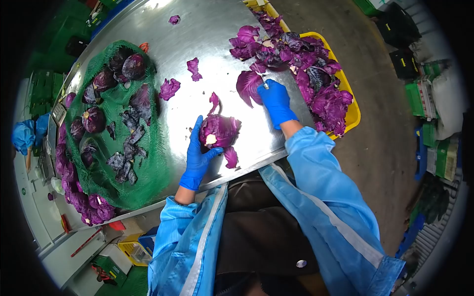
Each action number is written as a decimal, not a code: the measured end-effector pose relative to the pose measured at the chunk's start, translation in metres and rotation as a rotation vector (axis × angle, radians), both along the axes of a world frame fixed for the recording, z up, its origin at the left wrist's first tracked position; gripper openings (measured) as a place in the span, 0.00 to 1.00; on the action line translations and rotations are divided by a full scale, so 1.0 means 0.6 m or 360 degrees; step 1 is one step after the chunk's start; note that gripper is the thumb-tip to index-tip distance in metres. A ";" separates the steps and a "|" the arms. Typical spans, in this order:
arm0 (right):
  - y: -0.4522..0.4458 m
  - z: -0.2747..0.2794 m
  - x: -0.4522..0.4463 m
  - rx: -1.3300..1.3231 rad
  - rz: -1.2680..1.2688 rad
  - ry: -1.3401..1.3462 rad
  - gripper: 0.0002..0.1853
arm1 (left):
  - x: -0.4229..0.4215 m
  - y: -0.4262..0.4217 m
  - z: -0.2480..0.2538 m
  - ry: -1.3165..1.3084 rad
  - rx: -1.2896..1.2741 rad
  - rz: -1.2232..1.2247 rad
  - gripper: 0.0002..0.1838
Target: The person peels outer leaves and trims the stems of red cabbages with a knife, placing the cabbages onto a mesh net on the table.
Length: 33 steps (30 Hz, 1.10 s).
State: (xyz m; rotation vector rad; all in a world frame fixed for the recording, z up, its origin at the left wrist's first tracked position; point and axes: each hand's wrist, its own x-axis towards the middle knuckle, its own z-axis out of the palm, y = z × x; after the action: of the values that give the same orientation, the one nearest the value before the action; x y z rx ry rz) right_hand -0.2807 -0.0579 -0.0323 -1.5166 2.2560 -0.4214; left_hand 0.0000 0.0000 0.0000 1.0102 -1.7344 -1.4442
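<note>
My left hand [197, 155], in a blue glove, grips a red cabbage [220, 130] from its left side, with the fingers along the edge and the thumb below. The cabbage rests on the metal table with its pale cut stem facing my left. Loose leaf pieces lie just above and below it. My right hand [277, 102], also gloved, is closed around what looks like a small knife [266, 85]; only a short, shiny bit shows past the fingers. A large purple leaf [248, 88] lies against that hand's fingertips.
Green netting [148, 167] on the left holds several red cabbages and dark leaf scraps. More cabbages [94, 209] line the table's left edge. Trimmed leaves are heaped at the right, spilling into a yellow crate [351, 116]. Another person's blue-gloved hand [23, 137] shows far left.
</note>
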 end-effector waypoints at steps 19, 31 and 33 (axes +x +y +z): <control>0.091 0.066 0.088 -0.0004 0.0280 -0.1081 0.26 | -0.004 0.000 0.024 -0.0013 0.0553 0.0167 0.55; 0.105 0.105 0.072 0.0359 0.0094 -0.1674 0.14 | -0.051 0.012 -0.014 -0.0294 -0.0120 0.0377 0.55; 0.110 0.098 0.076 0.0393 0.0065 -0.1597 0.17 | -0.046 0.009 -0.011 -0.0228 -0.0011 0.0403 0.55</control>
State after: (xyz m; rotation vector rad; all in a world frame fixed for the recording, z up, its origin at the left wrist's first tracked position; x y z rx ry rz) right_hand -0.2353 0.0081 0.0266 -0.8981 1.4099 -0.6694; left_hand -0.0276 0.0056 -0.0068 1.3053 -1.6387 -1.2300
